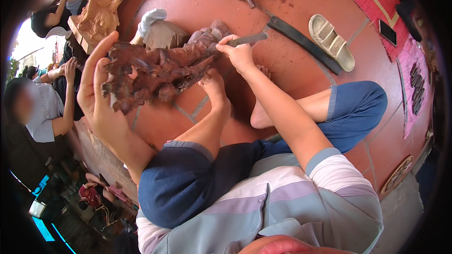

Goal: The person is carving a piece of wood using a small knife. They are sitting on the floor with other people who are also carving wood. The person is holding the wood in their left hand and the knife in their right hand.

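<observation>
Nearest you, your striped shirt and rolled blue trousers frame the work, your legs folded on the red tiled floor. Your left hand is raised at the left, fingers spread and curved around the left end of the dark reddish wood carving. The carving lies crosswise before you, its near edge by your bare left foot. Your right forearm reaches forward, and your right hand pinches a flat grey file-like tool at the carving's right end. Beyond, a wooden block stands behind the carving; to the right lie a long dark bar and a beige two-strap sandal. Far right, a smartphone rests on a red mat with yellow markings. Far left sits a larger, paler carved piece.
</observation>
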The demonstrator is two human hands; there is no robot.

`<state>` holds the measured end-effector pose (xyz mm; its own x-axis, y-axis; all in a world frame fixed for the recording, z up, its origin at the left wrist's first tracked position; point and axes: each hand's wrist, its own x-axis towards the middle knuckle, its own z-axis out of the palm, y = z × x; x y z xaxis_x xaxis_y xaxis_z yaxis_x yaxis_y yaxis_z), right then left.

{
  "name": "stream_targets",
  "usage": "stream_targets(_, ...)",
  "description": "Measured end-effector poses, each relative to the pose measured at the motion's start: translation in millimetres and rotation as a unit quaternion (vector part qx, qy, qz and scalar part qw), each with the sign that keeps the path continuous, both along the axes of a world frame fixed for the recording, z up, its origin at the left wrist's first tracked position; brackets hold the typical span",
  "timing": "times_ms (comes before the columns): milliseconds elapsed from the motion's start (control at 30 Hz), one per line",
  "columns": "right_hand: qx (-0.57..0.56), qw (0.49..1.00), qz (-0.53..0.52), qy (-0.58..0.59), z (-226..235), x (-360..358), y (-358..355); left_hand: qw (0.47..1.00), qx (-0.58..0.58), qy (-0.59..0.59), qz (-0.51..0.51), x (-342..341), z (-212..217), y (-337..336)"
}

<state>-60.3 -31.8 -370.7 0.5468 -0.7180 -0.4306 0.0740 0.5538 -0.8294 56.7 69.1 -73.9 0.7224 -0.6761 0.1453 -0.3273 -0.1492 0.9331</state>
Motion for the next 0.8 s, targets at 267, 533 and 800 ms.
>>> stream_targets(267,-0.045,0.998,-0.045,0.018,-9.7,3.1,10.9,0.995,0.020,-0.084,-0.039,5.7,0.2,1.2)
stream_targets(533,-0.104,0.959,-0.231,-0.129,72.3,31.6,-182.9,0.998,0.021,-0.044,-0.043,-6.0,3.8,-4.6)
stream_targets(800,-0.221,0.884,-0.302,-0.282,244.4,0.7,-260.7,0.998,0.031,-0.045,-0.014,0.2,5.3,6.8)
